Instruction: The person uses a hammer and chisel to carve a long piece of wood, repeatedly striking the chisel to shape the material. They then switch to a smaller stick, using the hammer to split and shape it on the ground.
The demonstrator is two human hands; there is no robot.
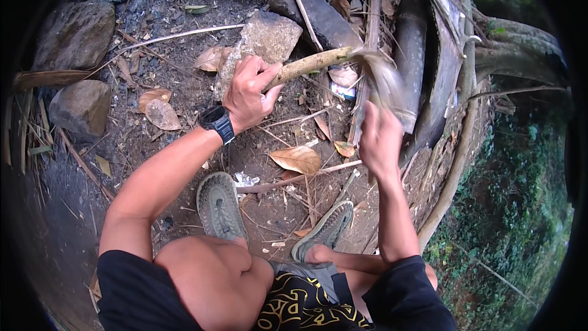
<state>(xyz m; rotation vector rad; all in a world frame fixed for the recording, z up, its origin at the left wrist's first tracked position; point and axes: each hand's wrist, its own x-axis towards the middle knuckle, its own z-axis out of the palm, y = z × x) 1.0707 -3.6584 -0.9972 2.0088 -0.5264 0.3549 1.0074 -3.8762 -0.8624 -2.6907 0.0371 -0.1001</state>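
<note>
My left hand (250, 93), with a dark watch on its wrist, is closed around one end of a short, thick wooden stick (315, 63). The stick slants up to the right above the ground. In my right hand (381, 138) is a chopping knife (386, 83), its broad blade smeared by motion. That blade meets or overlaps the stick's far end; whether it cuts into the wood I cannot tell. Part of the knife's handle is hidden by my fingers. Just beyond my left hand lies a pale flat stone (267, 37).
Large rocks (75, 34) stand at the far left, with a dark slab (315, 15) at the back. Bamboo lengths (410, 43) and a long branch (468, 98) run along the right, beside a leafy green drop. Dry leaves (297, 159) and twigs litter the soil around my sandals (222, 205).
</note>
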